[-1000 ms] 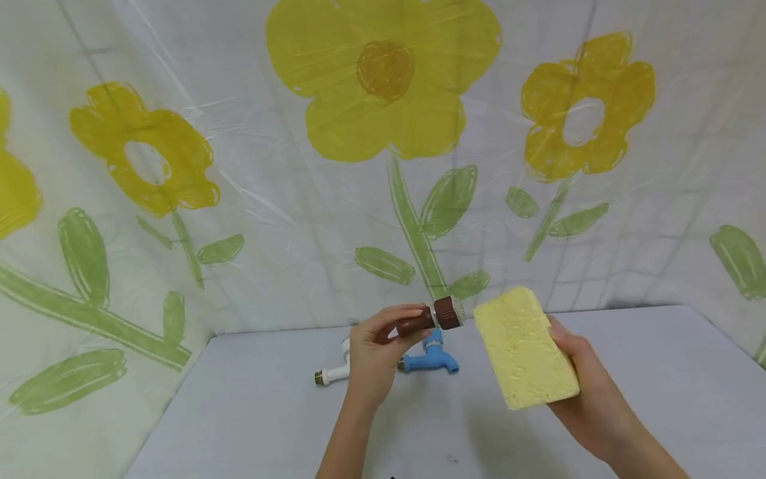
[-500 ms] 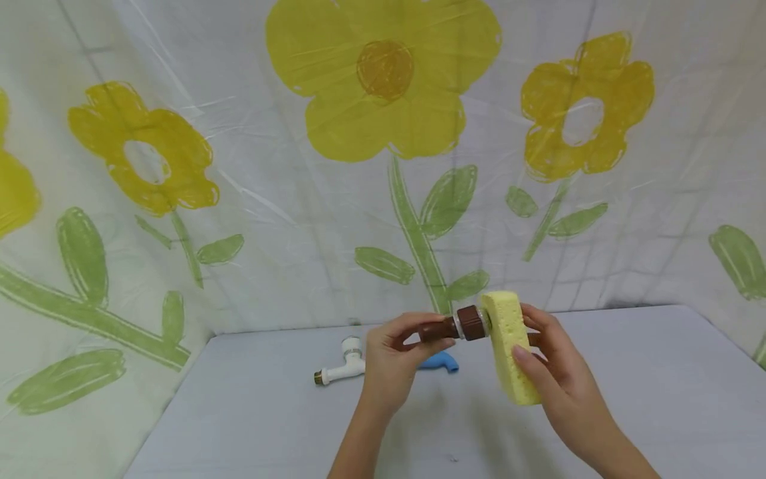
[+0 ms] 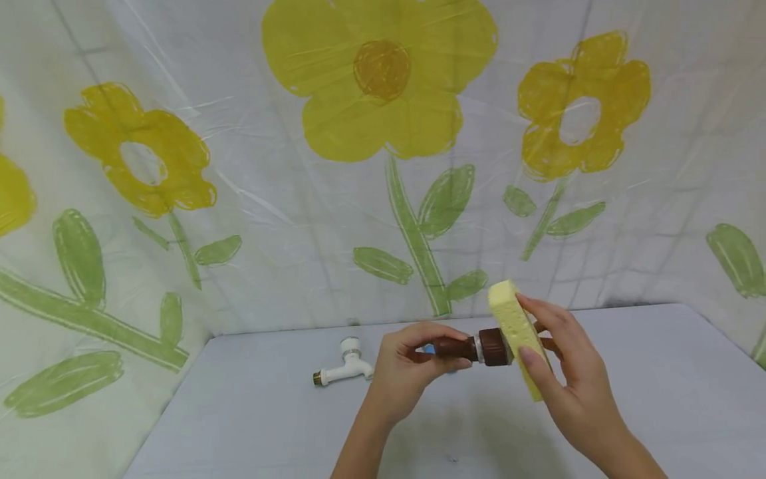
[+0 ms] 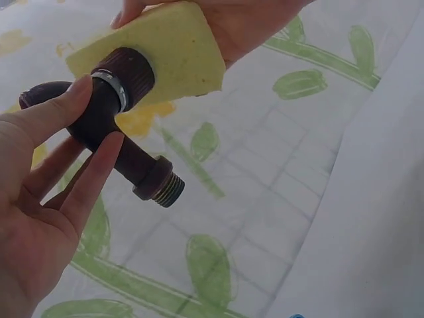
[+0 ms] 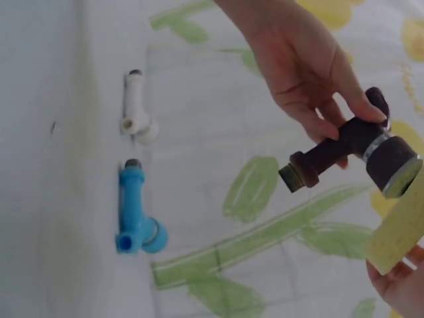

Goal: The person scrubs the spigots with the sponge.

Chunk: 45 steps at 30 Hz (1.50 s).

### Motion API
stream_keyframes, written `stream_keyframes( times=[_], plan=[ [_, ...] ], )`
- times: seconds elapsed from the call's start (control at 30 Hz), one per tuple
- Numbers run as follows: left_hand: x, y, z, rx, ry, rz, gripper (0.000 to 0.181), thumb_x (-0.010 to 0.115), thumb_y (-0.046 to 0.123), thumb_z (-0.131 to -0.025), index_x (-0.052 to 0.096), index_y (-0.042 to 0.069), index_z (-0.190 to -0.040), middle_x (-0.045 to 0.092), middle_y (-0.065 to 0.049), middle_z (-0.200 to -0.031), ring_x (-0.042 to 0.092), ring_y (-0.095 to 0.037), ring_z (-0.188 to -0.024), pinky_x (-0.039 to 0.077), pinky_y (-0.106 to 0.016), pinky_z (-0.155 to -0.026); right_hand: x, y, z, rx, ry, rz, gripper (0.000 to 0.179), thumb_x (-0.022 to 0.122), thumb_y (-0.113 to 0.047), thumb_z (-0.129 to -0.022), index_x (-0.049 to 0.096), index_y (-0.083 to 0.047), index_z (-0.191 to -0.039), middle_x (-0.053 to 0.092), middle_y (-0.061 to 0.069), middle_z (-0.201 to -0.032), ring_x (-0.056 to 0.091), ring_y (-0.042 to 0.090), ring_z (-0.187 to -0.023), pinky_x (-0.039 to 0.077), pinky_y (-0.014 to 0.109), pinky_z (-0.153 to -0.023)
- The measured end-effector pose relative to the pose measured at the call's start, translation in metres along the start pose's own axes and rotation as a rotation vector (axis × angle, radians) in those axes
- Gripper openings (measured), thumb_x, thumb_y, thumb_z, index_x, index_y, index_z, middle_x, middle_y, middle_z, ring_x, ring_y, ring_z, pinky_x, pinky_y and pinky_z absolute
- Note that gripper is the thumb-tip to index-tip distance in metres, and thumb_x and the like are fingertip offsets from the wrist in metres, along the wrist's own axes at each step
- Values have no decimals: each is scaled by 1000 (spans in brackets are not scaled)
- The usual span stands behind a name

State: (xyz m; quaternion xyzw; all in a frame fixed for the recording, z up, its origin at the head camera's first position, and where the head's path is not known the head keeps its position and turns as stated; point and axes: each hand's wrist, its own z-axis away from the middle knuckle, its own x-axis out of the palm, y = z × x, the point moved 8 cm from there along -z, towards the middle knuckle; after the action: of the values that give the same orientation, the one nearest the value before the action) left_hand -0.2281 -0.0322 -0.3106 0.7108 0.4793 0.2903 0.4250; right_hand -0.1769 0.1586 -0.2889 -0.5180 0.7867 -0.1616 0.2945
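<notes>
My left hand grips a dark brown tap around its body, thumb on one side and fingers on the other. The threaded brass inlet of this tap sticks out free in the left wrist view. In my right hand is a yellow sponge, pinched between thumb and fingers. One broad face of the sponge lies against the end of the tap's ribbed knob. Both things are held up over the table, and the sponge is tilted in the head view.
On the white table behind my hands lie a white tap and a blue tap. In the head view the blue one is mostly hidden by my left hand. A flower-printed sheet hangs at the table's back edge.
My right hand has turned the sponge from facing me to edge-on and brought it against the knob. My left hand has moved right and slightly down with the brown tap.
</notes>
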Motion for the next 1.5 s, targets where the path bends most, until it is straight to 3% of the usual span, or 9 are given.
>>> stream_keyframes(
  times=[0.13,0.37,0.53,0.7,0.9,1.1,1.23,1.4,1.5],
  plan=[
    [0,1,-1,9,-13,69,27,79,-10,-85,70,-15,-109,73,-28,-107,70,-6,-90,65,-29,-75,5,10,2,33,-49,-218,56,44,17,-99,51,0,-152,62,0,-138,58,11,-105,52,15,-78],
    [-9,-8,-3,-4,74,245,33,79,-6,-88,64,-20,-115,78,6,-101,72,-9,-92,66,-32,-76,15,21,9,116,-130,-446,58,35,16,-101,44,-4,-155,63,3,-130,62,14,-96,53,25,-65],
    [-16,-10,-2,-9,157,266,24,76,-8,-90,77,4,-111,77,5,-98,73,-10,-88,66,-32,-75,16,11,9,88,-88,-320,71,56,23,-90,42,-1,-154,55,5,-141,56,14,-111,53,18,-82],
    [-17,-11,-2,-48,177,248,38,78,-7,-89,61,-22,-120,77,6,-97,73,-9,-86,66,-33,-74,11,-5,6,7,-25,-40,81,77,20,-73,49,5,-148,48,5,-148,47,12,-125,44,12,-99],
    [-7,-12,-3,-98,78,178,38,79,-9,-85,64,-21,-118,77,9,-94,72,-8,-87,64,-27,-74,2,-11,5,-37,35,71,76,78,12,-71,60,1,-143,49,3,-148,44,13,-135,38,12,-98],
    [0,-3,-1,-57,-28,78,27,81,-8,-85,72,-13,-110,75,-22,-102,68,-7,-88,64,-27,-76,-3,-9,-1,-36,-29,44,67,68,13,-83,59,-3,-147,54,1,-144,49,11,-126,41,13,-93],
    [4,3,1,-15,-60,71,27,81,-8,-85,72,-14,-110,69,-37,-110,70,-6,-94,66,-32,-79,-5,5,-1,62,-131,-16,58,53,10,-98,55,-10,-152,61,-4,-133,54,11,-102,47,20,-70],
    [6,3,0,-12,-18,154,34,82,-5,-86,66,-20,-112,77,-13,-103,71,-7,-92,65,-29,-78,-1,28,7,235,-261,-191,52,33,0,-110,44,-17,-158,61,-3,-118,59,18,-84,50,30,-61],
    [2,-1,0,-21,61,203,39,80,-4,-87,62,-23,-116,76,6,-99,71,-8,-88,64,-26,-76,5,32,10,270,-284,-280,52,32,-1,-110,36,-17,-159,58,0,-131,61,18,-95,53,30,-68]
  ],
)
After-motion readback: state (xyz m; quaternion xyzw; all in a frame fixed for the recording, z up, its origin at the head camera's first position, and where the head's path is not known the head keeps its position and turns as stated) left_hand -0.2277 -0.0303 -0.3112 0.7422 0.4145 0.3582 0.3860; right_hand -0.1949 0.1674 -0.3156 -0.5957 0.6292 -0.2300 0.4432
